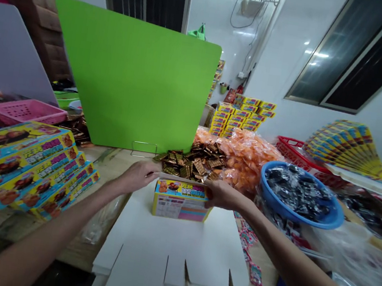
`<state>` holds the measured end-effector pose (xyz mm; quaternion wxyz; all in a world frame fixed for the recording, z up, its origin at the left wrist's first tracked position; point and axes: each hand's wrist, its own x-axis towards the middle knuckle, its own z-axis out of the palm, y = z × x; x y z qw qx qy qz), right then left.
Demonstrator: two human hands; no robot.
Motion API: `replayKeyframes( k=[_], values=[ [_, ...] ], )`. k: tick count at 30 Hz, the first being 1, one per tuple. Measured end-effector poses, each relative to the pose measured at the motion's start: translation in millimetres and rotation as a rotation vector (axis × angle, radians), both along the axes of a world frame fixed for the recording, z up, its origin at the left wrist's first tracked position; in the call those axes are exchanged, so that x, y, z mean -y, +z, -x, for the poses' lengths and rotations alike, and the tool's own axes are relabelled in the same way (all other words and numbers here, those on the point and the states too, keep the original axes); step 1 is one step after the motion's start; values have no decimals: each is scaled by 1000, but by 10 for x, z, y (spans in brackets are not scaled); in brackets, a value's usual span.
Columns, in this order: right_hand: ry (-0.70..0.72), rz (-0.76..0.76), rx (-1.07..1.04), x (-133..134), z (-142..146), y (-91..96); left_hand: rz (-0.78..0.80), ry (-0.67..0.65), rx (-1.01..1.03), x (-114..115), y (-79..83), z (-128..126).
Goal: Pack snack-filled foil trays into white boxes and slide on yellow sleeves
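Note:
A small yellow printed carton stands on a stack of flat white carton blanks in front of me. My right hand is closed around the carton's right end, thumb on the near side. At the upper left corner, the fingers of my left hand pinch the edge of a pale flap that runs along the carton's back top edge. My left fingertips are partly hidden behind that edge. Just beyond the carton lies a heap of brown-gold wrapped packets.
Printed cartons lean in a row at left, near a pink basket. A green board stands behind. Orange packets, a blue basin of black packets and a red basket lie right. Stacked cartons rise behind.

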<state>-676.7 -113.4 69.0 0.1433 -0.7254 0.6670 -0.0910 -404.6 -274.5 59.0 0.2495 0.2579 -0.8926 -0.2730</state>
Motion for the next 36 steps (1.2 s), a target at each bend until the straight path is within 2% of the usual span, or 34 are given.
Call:
replayKeyframes(
  k=[2, 4, 7, 10, 13, 17, 20, 22, 24, 26, 29, 31, 33, 35, 36],
  values=[
    [1, 5, 19, 0, 2, -12, 3, -67, 116, 40, 123, 45],
    [-5, 2, 31, 0, -3, -15, -47, -79, 145, 34, 170, 111],
    [-21, 1, 2, -7, -24, 9, -71, -30, 185, -56, 149, 201],
    [-28, 5, -38, -45, -66, 26, 10, 70, 189, -207, 65, 228],
    [-39, 49, -89, -134, -120, -63, 123, 109, 211, -354, -66, 140],
    [-26, 234, -173, -262, -157, -368, 434, -67, 277, -469, -239, -116],
    [-35, 353, -143, -286, -182, -568, 682, -111, 330, -489, -263, -194],
    [-90, 385, -84, -293, -253, -634, 752, -156, 381, -486, -216, -92],
    [-204, 431, -9, -350, -382, -673, 717, -284, 434, -482, -149, 118],
    [-306, 499, 117, -501, -533, -735, 605, -422, 458, -479, -97, 356],
    [-474, 644, 404, -940, -662, -924, 425, -495, 423, -434, -108, 598],
    [-718, 801, 505, -1362, -627, -1092, 366, -479, 369, -359, -174, 659],
    [-1059, 956, 443, -1835, -505, -1256, 356, -457, 320, -276, -250, 672],
    [-1379, 1025, 358, -2261, -326, -1399, 356, -441, 298, -220, -301, 671],
    [-1495, 1027, 371, -2424, -226, -1461, 354, -431, 296, -207, -313, 672]
  ],
)
